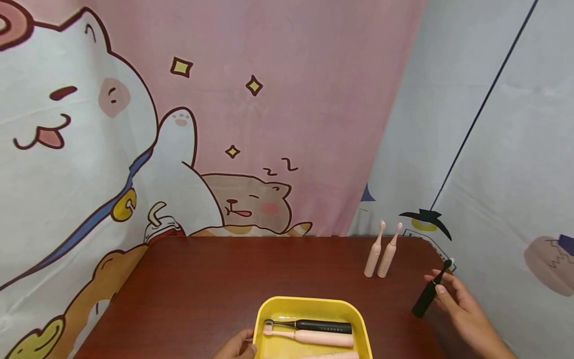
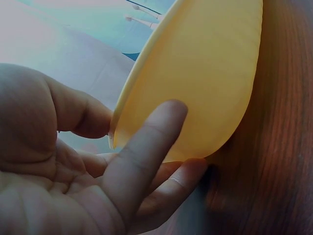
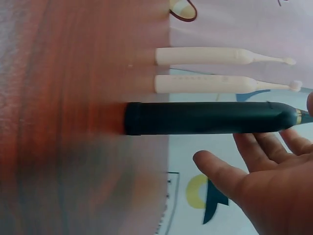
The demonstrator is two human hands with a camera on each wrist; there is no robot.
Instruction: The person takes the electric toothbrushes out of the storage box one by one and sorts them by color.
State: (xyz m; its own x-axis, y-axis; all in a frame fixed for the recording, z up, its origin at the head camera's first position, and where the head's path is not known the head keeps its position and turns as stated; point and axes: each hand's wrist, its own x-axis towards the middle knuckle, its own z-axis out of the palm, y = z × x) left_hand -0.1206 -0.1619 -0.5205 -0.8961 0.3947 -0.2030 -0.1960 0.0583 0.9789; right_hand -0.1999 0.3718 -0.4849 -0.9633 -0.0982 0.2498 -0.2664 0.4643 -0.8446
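Head view, tray: Here the left hand (image 1: 237,346) pinches the left side of a yellow, round-cornered plastic tray (image 1: 309,300), presumably steadying it; a black toothbrush (image 1: 323,326) and a pink toothbrush (image 1: 325,338) lie inside.
Head view, black brush: On the right, the right hand (image 1: 457,303) pinches a slim black electric toothbrush (image 1: 423,300), near two upright pale-pink electric toothbrushes (image 1: 373,258) on the dark-red wood-grained table (image 1: 215,284).
Left wrist, rim: Thumb at the rim, fingers along the outer wall!
Right wrist, base: High grip, seemingly leaving the flat base free; table contact, can't tell.
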